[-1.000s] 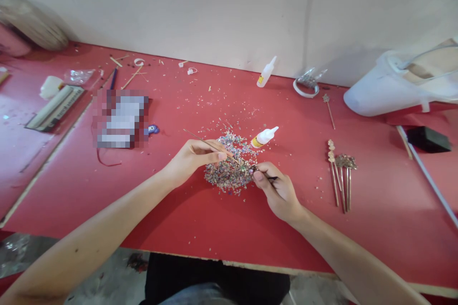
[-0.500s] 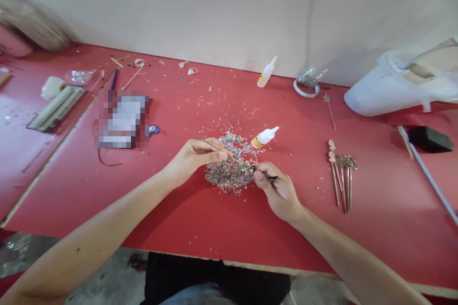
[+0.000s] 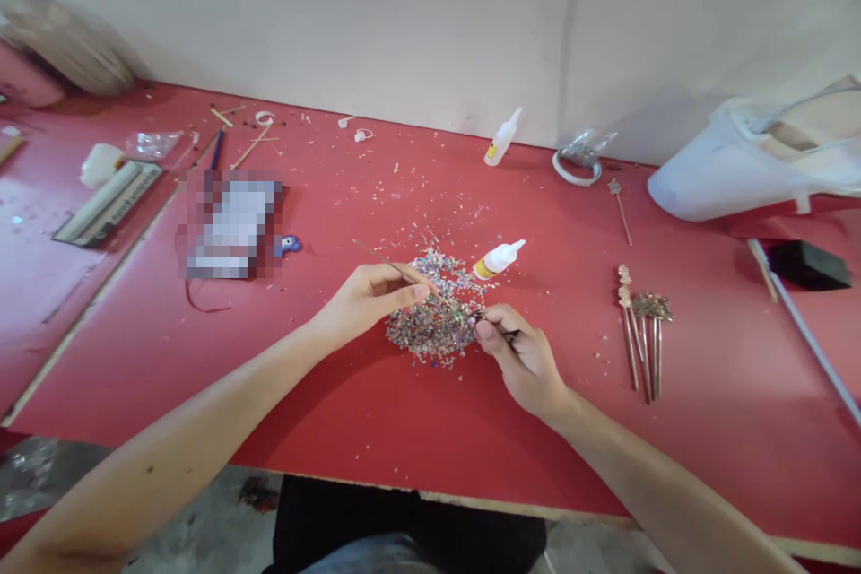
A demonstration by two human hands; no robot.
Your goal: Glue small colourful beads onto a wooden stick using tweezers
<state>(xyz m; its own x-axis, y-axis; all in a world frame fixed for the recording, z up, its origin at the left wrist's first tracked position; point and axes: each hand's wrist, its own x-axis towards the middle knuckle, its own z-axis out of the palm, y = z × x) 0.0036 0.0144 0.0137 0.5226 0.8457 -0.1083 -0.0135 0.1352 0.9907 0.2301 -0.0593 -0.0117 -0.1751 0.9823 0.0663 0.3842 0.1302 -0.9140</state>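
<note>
My left hand (image 3: 377, 296) pinches a slim brownish hair stick (image 3: 401, 271) between thumb and fingers. It slants from upper left down to the right, its lower end near my right fingertips. My right hand (image 3: 515, 350) is closed on a small dark metal tool (image 3: 514, 334) that looks like tweezers; the fingers cover most of it. Both hands are over a pile of tiny shiny rhinestones (image 3: 430, 336) on the red table. Just behind the pile, a small glue bottle (image 3: 494, 261) with a yellow label leans on its side.
Several hair sticks with ornamented heads (image 3: 646, 341) lie at right, one more (image 3: 620, 211) behind them. A second glue bottle (image 3: 502, 139) and a tape roll (image 3: 577, 166) are near the wall. A white bucket (image 3: 713, 161), black block (image 3: 809, 265) and a blurred-out item (image 3: 232, 229) flank the work area.
My left hand and the hair stick have shifted very slightly, the stick's far end tilting a little. My right hand keeps its place by the rhinestones.
</note>
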